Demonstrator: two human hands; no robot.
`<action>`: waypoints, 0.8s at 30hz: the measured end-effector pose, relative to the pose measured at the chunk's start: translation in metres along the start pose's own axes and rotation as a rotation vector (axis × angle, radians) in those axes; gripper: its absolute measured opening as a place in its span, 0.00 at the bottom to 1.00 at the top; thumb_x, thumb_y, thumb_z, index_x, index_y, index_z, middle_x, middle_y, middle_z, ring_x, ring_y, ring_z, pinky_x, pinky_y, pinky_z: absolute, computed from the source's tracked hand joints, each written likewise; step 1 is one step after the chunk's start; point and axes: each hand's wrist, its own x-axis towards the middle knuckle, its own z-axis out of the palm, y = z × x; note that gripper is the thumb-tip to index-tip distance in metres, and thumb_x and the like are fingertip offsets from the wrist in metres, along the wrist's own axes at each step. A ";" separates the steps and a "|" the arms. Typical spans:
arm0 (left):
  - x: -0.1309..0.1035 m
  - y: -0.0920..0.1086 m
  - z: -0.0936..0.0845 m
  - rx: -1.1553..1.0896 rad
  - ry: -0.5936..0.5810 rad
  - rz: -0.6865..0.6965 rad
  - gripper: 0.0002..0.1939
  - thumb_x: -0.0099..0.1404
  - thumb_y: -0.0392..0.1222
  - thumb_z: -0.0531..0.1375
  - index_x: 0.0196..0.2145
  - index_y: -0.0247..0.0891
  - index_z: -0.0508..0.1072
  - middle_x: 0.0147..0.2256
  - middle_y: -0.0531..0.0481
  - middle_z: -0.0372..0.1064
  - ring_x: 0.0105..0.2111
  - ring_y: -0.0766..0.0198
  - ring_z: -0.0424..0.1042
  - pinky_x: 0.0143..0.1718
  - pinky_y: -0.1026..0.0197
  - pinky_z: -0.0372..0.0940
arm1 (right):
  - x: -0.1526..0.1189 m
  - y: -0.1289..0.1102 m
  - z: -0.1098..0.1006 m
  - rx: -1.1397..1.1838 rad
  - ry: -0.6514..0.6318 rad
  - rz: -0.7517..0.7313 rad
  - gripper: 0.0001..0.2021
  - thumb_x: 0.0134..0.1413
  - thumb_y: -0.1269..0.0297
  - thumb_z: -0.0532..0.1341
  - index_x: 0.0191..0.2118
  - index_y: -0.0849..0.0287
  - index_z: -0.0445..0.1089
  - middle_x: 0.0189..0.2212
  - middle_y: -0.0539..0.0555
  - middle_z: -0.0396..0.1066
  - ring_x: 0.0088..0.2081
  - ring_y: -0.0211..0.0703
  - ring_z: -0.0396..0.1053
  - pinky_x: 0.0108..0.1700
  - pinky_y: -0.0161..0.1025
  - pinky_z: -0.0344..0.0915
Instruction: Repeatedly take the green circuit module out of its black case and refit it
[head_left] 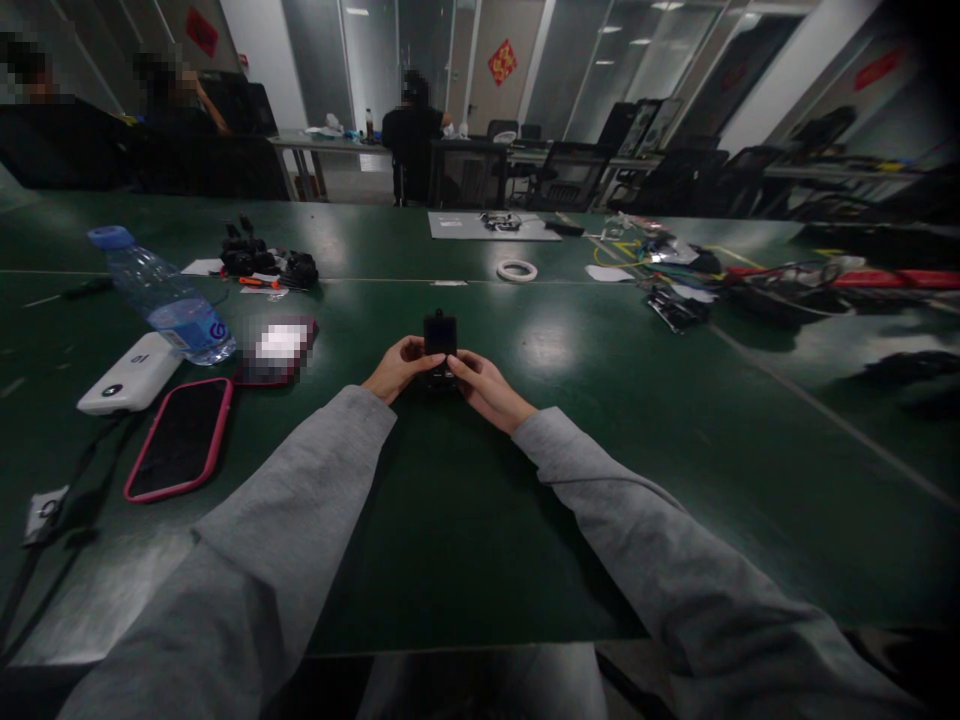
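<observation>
In the middle of the green table, a small black device with a dark, nearly square screen (440, 335) stands upright between my hands. My left hand (397, 368) is closed on its left side, thumb across the lower front. From the right, my right hand (486, 382) grips it too, its thumb tip at the lower front, close to the other thumb. Fingers behind the device are partly hidden. Its exact kind is too dark to make out.
Left of my arm lie a phone in a pink case (182, 438), a second phone-like item (277, 350), a white power bank (133, 375) and a tilted water bottle (176, 305). Farther off are a white tape roll (517, 271), a grey board (469, 228) and tangled cables (675, 250). People sit beyond.
</observation>
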 end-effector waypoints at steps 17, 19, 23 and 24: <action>-0.003 0.003 0.004 -0.001 0.015 -0.018 0.20 0.46 0.39 0.71 0.34 0.35 0.67 0.34 0.52 0.68 0.37 0.66 0.69 0.45 0.58 0.60 | -0.001 0.000 -0.001 -0.024 -0.023 0.005 0.19 0.46 0.55 0.69 0.44 0.56 0.70 0.44 0.52 0.70 0.45 0.39 0.67 0.51 0.39 0.63; -0.003 0.004 0.003 0.000 0.011 -0.035 0.20 0.46 0.39 0.71 0.34 0.35 0.67 0.35 0.52 0.68 0.37 0.66 0.69 0.45 0.57 0.60 | -0.001 0.000 -0.001 -0.030 -0.026 0.015 0.19 0.46 0.56 0.69 0.44 0.56 0.70 0.45 0.52 0.69 0.45 0.39 0.66 0.51 0.39 0.63; -0.002 0.008 0.001 -0.003 -0.055 -0.077 0.21 0.46 0.39 0.70 0.37 0.35 0.69 0.37 0.51 0.69 0.39 0.64 0.69 0.46 0.56 0.59 | -0.003 -0.003 0.001 -0.041 -0.038 0.018 0.18 0.47 0.57 0.69 0.43 0.56 0.70 0.44 0.52 0.69 0.45 0.39 0.67 0.50 0.38 0.63; -0.002 0.009 0.000 -0.002 -0.072 -0.087 0.21 0.46 0.39 0.70 0.38 0.35 0.69 0.37 0.51 0.69 0.39 0.64 0.69 0.47 0.56 0.59 | -0.003 -0.003 0.001 -0.049 -0.042 0.018 0.18 0.47 0.57 0.69 0.43 0.56 0.70 0.44 0.52 0.69 0.45 0.39 0.67 0.50 0.38 0.63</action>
